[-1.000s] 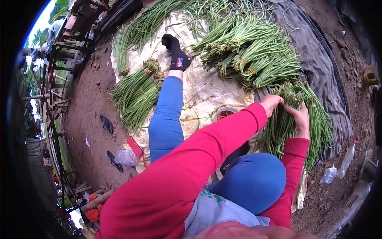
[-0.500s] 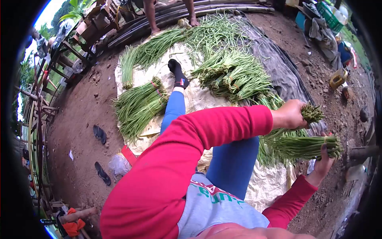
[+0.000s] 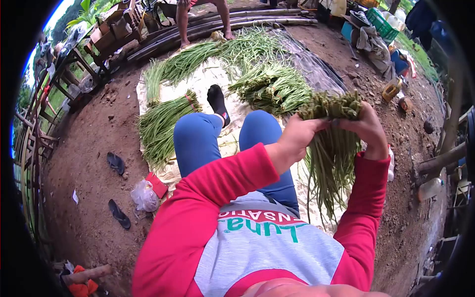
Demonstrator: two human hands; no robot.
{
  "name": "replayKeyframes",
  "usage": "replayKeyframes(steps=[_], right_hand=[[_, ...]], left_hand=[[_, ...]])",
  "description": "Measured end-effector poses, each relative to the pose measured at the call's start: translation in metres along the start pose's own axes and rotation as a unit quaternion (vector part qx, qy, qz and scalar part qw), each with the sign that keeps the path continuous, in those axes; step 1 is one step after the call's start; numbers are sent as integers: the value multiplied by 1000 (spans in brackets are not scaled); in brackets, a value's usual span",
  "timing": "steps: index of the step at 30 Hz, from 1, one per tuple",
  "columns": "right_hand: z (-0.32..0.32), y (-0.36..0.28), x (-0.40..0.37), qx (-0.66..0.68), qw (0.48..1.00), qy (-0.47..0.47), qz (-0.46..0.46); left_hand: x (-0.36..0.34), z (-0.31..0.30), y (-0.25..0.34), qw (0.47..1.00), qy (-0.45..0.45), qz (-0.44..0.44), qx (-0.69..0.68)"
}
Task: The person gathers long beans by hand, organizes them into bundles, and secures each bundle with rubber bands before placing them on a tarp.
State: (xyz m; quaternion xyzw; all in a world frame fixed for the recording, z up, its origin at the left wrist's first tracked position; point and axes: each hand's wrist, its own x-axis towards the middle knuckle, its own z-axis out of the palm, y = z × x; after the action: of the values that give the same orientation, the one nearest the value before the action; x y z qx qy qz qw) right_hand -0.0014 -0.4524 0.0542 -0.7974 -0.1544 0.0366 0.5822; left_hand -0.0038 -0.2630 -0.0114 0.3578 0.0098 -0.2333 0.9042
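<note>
A thick bundle of long green string beans point(image 3: 332, 148) hangs down in front of my right side, its stem ends bunched together at the top. My left hand point(image 3: 299, 136) grips it from the left, just below the stem ends. From the right, my right hand point(image 3: 368, 127) is wrapped round the same bundle, with the thumbs close together. Tied bundles of beans point(image 3: 279, 89) lie stacked on the pale sheet point(image 3: 210, 81) beyond my hands. Another pile of bundled beans point(image 3: 166, 126) lies to the left of my foot.
Loose long beans point(image 3: 252, 44) spread across the sheet's far end, near another person's bare legs point(image 3: 183, 24). Bamboo poles point(image 3: 267, 21) lie behind them. On the dirt at left are slippers point(image 3: 118, 214) and a plastic bag point(image 3: 145, 196). A yellow jug point(image 3: 392, 89) stands at right.
My hands have come in from the far right, where each held a separate bunch. Both now grip one bundle that hangs upright. My knees have come up into view.
</note>
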Motion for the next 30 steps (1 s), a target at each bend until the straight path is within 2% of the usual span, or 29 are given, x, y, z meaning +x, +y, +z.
replayKeyframes(steps=[1,3,7,11,14,17,18,20,21,23,25,27,29,30], right_hand=[[15,-4,11,3,998,-66,-5],[45,6,32,21,991,-132,-2],[118,23,68,23,977,-214,4],[174,0,96,-65,945,-321,1],[212,9,123,-88,929,-358,28],[247,6,141,-141,911,-382,62],[259,14,147,-119,906,-403,56],[283,20,153,-119,893,-430,58],[294,24,155,-119,881,-454,57],[316,33,162,-106,874,-471,59],[330,28,169,-102,862,-488,90],[343,22,172,-104,853,-502,99],[357,30,174,-38,833,-537,125],[365,36,174,-158,843,-512,47]], left_hand=[[-13,-11,9,1000,-4,12,-17],[-37,-37,20,998,29,35,-39],[-70,-102,32,990,112,57,-61],[-102,-149,35,979,160,61,-108],[-113,-180,37,970,155,122,-140],[-129,-202,48,965,171,132,-149],[-133,-209,50,964,174,132,-153],[-143,-224,50,939,248,196,-135],[-146,-233,50,938,253,191,-140],[-153,-251,49,929,263,231,-123],[-161,-265,54,926,274,233,-114],[-170,-281,60,928,279,244,-32],[-182,-288,75,936,257,241,20],[-186,-291,82,922,262,249,138]])
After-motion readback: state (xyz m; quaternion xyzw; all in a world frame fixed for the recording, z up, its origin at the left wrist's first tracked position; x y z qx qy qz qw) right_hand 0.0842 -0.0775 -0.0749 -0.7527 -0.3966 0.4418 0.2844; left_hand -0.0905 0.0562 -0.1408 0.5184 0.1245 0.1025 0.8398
